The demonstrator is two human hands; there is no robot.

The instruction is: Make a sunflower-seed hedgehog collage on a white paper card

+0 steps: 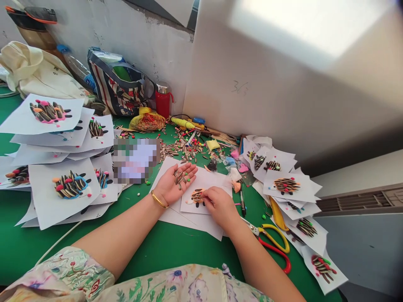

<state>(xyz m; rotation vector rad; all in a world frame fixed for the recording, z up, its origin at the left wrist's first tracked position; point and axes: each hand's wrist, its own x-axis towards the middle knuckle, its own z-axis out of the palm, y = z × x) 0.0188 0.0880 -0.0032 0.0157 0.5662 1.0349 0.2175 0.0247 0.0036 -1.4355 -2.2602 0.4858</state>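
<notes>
My left hand (176, 182) lies palm up with its fingers stretched out, holding several striped sunflower seeds (180, 179) in the palm. A gold bangle (159, 199) circles that wrist. My right hand (222, 207) is closed in a pinch, fingertips at a small hedgehog figure (197, 195) of orange clay and sunflower seeds; what they pinch is hidden. The figure is on a white card (189, 208), which lies on larger white paper (204, 226). Beyond my hands, loose seeds (181, 147) and small coloured clay balls are scattered.
Stacked cards (75, 214) with seed figures stand at left, more cards (310, 197) at right. Yellow-and-red scissors (273, 239), a black pen (242, 201) and a yellow comb (278, 214) lie near my right arm. A red flask (163, 102) and striped bag (118, 90) stand behind.
</notes>
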